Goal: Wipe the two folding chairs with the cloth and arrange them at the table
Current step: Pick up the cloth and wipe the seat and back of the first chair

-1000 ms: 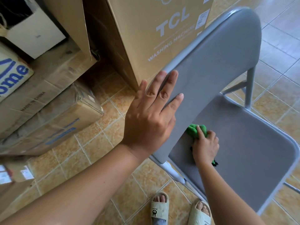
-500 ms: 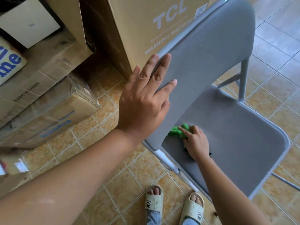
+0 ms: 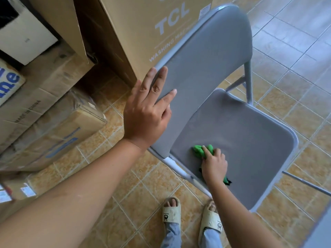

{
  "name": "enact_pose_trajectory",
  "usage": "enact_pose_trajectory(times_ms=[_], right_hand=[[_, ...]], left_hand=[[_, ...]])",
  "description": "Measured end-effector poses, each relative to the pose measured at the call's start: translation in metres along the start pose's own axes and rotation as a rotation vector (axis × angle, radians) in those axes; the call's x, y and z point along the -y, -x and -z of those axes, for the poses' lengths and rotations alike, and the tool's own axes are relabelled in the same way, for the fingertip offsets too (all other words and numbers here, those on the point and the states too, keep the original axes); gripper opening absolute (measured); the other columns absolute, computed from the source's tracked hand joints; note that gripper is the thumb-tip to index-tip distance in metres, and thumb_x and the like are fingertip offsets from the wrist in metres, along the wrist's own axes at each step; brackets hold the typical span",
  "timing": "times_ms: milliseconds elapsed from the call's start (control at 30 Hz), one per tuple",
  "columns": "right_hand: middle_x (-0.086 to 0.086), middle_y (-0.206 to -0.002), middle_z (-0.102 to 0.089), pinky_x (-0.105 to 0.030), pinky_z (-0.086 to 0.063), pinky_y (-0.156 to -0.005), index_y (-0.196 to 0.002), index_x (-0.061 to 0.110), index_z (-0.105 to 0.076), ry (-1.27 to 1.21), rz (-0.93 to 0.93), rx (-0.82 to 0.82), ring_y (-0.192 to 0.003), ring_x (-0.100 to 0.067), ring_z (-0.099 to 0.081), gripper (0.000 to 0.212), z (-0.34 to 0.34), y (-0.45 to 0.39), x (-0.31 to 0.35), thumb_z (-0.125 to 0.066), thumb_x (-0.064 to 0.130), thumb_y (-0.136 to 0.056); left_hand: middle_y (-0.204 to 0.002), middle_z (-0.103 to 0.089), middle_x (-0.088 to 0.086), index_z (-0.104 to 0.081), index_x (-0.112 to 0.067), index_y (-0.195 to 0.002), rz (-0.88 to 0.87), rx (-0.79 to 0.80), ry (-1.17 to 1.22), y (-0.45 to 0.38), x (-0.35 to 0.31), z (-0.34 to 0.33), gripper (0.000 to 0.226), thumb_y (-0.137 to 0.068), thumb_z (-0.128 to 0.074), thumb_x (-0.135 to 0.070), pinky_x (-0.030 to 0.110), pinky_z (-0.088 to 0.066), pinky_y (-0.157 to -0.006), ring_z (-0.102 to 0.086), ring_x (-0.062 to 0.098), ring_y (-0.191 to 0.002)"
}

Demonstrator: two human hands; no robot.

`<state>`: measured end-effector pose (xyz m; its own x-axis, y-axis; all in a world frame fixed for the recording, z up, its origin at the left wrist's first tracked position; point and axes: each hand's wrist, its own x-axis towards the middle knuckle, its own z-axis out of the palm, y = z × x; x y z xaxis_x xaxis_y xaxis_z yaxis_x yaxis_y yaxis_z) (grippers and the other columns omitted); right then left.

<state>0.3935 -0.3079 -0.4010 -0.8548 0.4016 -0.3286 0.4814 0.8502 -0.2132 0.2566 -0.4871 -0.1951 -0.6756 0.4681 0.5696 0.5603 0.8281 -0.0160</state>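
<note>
item: grey folding chair (image 3: 232,126), unfolded on the tiled floor (image 3: 295,59), its backrest toward the upper left of our view and its seat running out to the lower right.

our left hand (image 3: 145,119): fingers spread flat, palm braced against the backrest's near edge, gripping nothing.

our right hand (image 3: 214,165): curled down over the green cloth (image 3: 202,151), pressing it onto the seat's near corner, close beside the backrest's foot.

key relation: the unwiped stretch of seat lies away from our right hand, toward the far right rim; that hand is the nearer one, and we judge the coming stroke should follow the seat's length outward.

surroundings: large cardboard box (image 3: 152,27) marked tcl close behind the backrest; more cartons (image 3: 53,122) stacked at left; our sandalled feet (image 3: 189,215) just beside the frame.

obstructions: none on the seat. second chair and worktop not in view.
</note>
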Motion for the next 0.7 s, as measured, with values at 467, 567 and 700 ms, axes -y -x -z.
enact_pose_trajectory(times_ms=[467,567,700], right_hand=[[-0.009,-0.140,-0.033,-0.039,-0.035,-0.094,-0.148,0.037,-0.025,-0.047,-0.294,0.032,-0.112,-0.030,-0.038,0.073,-0.025,0.059,-0.007,-0.049,0.006,-0.086],[-0.009,-0.135,-0.040,-0.039,-0.034,-0.090,-0.143,0.039,-0.035,0.027,-0.159,0.003,-0.110,-0.032,-0.041,0.064,0.001,0.002,-0.025,-0.047,0.011,-0.087],[-0.016,-0.129,-0.042,-0.045,-0.037,-0.091,-0.144,0.037,-0.036,0.052,-0.410,-0.059,-0.110,-0.037,-0.042,0.061,0.031,-0.031,-0.107,-0.043,0.009,-0.090]], left_hand=[[-0.144,-0.048,0.013,-0.073,-0.020,-0.109,0.003,0.023,-0.043,-0.003,-0.005,0.003,0.033,-0.086,-0.054,-0.007,0.048,-0.040,-0.104,-0.044,0.034,-0.133],[-0.144,-0.047,0.013,-0.073,-0.021,-0.110,-0.010,0.000,-0.045,-0.002,-0.002,0.001,0.033,-0.087,-0.053,-0.007,0.047,-0.039,-0.106,-0.043,0.034,-0.134],[-0.144,-0.048,0.013,-0.073,-0.021,-0.110,-0.006,-0.011,-0.041,-0.001,-0.004,-0.001,0.033,-0.087,-0.053,-0.008,0.047,-0.038,-0.106,-0.044,0.034,-0.133]])
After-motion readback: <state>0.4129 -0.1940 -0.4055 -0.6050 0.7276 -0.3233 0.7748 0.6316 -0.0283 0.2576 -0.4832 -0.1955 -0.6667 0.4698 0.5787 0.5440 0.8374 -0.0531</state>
